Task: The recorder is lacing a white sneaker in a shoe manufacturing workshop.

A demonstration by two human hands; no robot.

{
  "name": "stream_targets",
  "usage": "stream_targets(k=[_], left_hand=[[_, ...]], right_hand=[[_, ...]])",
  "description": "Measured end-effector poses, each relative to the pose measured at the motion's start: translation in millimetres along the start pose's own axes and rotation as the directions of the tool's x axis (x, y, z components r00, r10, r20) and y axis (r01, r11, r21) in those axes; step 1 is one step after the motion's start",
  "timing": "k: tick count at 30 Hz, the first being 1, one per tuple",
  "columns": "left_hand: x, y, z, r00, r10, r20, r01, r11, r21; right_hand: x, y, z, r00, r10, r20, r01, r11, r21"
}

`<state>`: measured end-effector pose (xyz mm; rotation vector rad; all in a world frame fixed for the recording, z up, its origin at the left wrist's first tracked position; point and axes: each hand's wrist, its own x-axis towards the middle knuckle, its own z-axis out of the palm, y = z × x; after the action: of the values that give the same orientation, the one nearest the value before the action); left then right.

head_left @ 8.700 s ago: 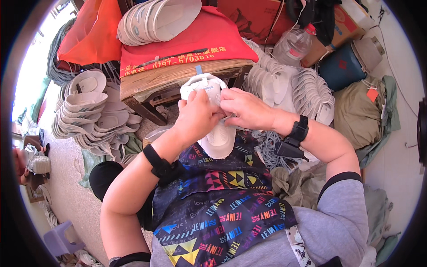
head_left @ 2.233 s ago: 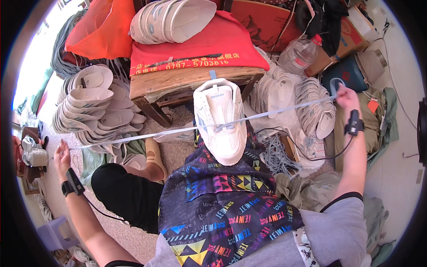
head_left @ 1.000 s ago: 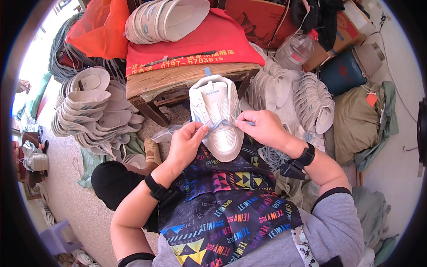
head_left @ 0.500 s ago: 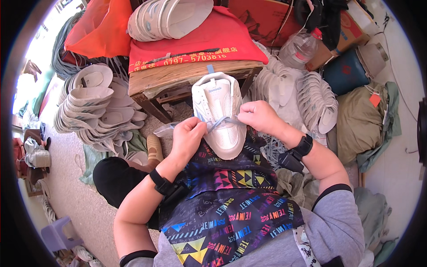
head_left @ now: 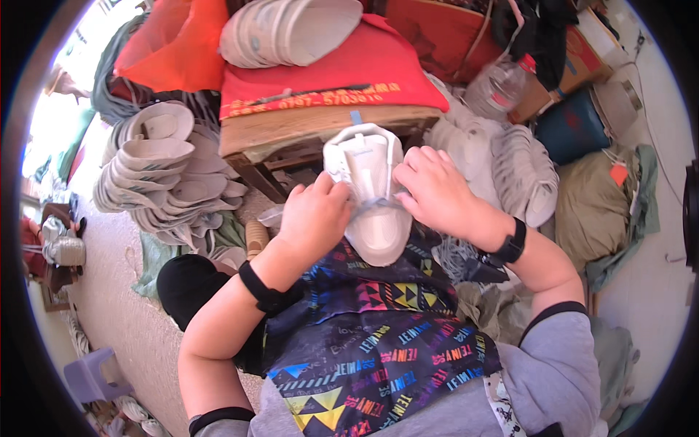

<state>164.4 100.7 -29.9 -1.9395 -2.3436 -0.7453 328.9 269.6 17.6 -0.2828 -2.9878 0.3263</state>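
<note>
A white sneaker [head_left: 377, 238] rests on my lap, toe toward me, its heel end by a wooden stool's edge. A grey-blue shoelace [head_left: 373, 205] crosses low over its tongue. My left hand [head_left: 314, 214] is at the shoe's left side with curled fingers, closed on the lace end there; the fingertips are partly hidden. At the opposite side my right hand [head_left: 441, 191] has bent fingers along the upper's edge. Its thumb lies by the lace, which runs into that hand. A blue pull tab [head_left: 356, 117] stands up at the heel.
The wooden stool [head_left: 291, 132] carries a red cloth [head_left: 328, 95] and nested white shoe uppers [head_left: 287, 33]. More stacked uppers [head_left: 149, 178] stand left, others [head_left: 526, 171] right. Loose laces [head_left: 459, 258] hang beside my right forearm. A plastic bottle [head_left: 501, 84] stands behind.
My hands have gone from fists pulling the lace outward to bent fingers at the shoe's two side edges. The right fingers have loosened and moved up. The view has shifted slightly.
</note>
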Motion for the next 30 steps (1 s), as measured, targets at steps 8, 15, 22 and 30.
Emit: stream_targets(k=[8, 15, 22, 30], left_hand=[[27.5, -6.0, -1.7, 0.912, 0.344, 0.224, -0.378, 0.917, 0.129], [26.6, -13.9, -3.5, 0.944, 0.258, 0.204, -0.257, 0.966, -0.031], [19.3, -6.8, 27.9, 0.999, 0.023, 0.038, -0.015, 0.980, -0.198], [11.2, 21.5, 29.9, 0.938, -0.330, 0.106, 0.258, 0.461, -0.849]], right_hand=[[20.4, 12.0, -8.0, 0.927, -0.306, 0.217, 0.322, 0.946, -0.042], [22.7, 22.0, -7.6, 0.956, -0.193, 0.222, 0.109, 0.934, 0.339], [18.5, 11.4, 25.7, 0.993, 0.097, 0.067, -0.116, 0.904, 0.412], [8.3, -1.4, 47.8, 0.944, 0.309, -0.115, -0.179, 0.774, 0.608]])
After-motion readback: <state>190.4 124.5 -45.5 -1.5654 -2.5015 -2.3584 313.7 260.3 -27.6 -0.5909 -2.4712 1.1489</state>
